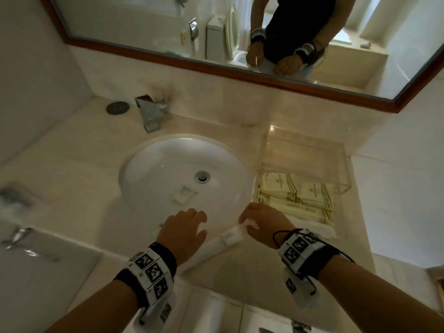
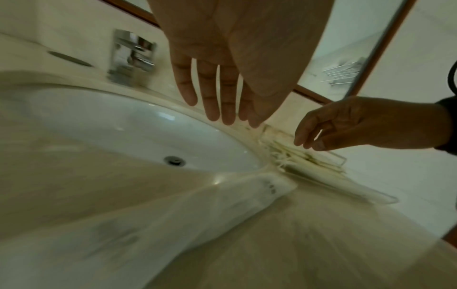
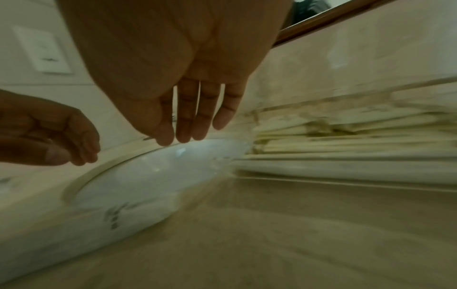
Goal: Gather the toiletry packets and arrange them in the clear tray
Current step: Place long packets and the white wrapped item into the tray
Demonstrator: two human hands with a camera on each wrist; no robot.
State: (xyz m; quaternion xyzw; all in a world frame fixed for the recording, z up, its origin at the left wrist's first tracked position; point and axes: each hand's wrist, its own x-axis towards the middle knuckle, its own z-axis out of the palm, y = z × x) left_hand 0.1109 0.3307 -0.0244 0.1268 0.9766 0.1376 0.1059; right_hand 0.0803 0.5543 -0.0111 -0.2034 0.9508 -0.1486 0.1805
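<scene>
1. Left hand (image 1: 183,230) hovers over the near rim of the sink (image 1: 168,162); fingers (image 2: 212,93) straight and relaxed, together, holding nothing.
2. Right hand (image 1: 260,223) sits just right of the left, at the near left corner of the clear tray (image 1: 342,171); fingers (image 3: 185,117) extended and loose. Head view hints at contact with the white packet's end, but the wrist views show no grip on it — can't tell contact for sure.
3. Long white packet (image 1: 225,239) lies diagonally on the tabletop (image 1: 72,169) between the two hands, near the sink rim, outside the tray.
4. Cream toiletry packets (image 1: 295,195) with gold print are stacked flat in the near half of the tray; far half shows bare tray floor.
5. Tray is on the tabletop right of the sink, below the mirror (image 1: 144,22).
6. Chrome tap (image 1: 150,111) behind the sink; blurred.
</scene>
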